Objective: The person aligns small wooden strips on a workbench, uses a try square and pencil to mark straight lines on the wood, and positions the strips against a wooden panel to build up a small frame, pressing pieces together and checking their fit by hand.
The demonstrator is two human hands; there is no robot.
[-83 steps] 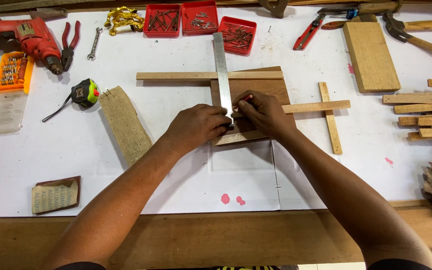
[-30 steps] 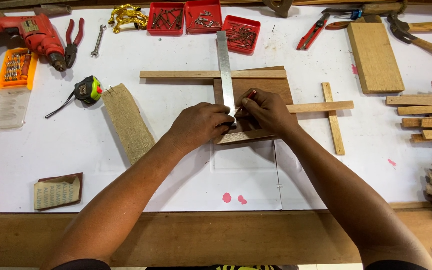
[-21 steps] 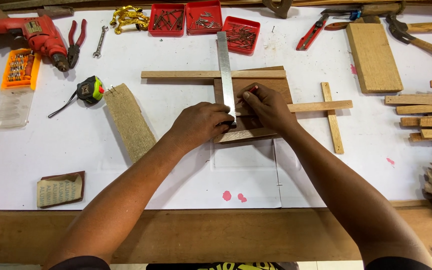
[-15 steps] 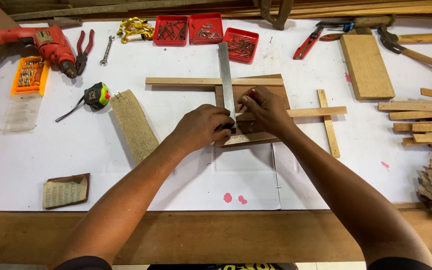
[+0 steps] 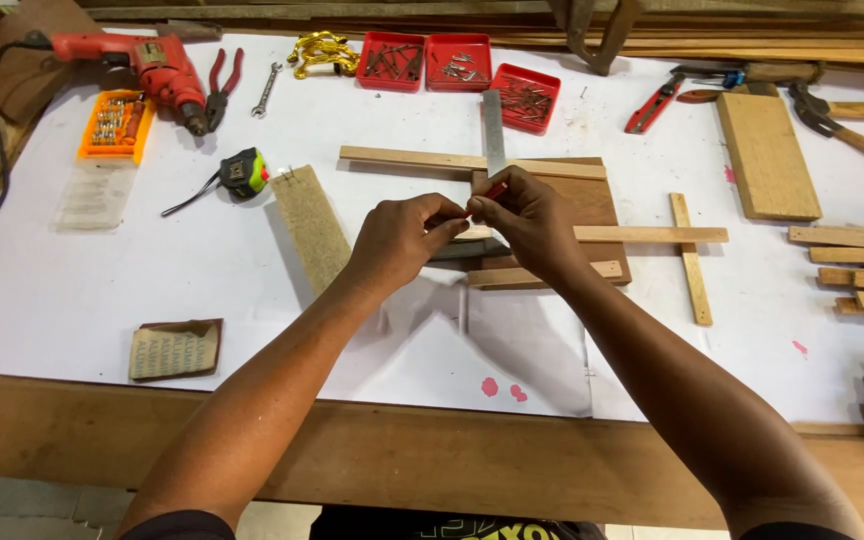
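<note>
3 red trays point(image 5: 449, 62) hold nails; left hand point(image 5: 404, 238) and right hand point(image 5: 527, 222) pinch a red pencil point(image 5: 493, 190).

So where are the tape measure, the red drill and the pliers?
tape measure point(image 5: 243, 172), head view, on its green-and-black case.
red drill point(image 5: 157, 66), head view, on its body.
pliers point(image 5: 220, 88), head view, on the red handles.

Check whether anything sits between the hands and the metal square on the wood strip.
Nothing visible does. The left hand and right hand meet right over the metal square and wood strip, pinching a small red pencil between them.
</note>
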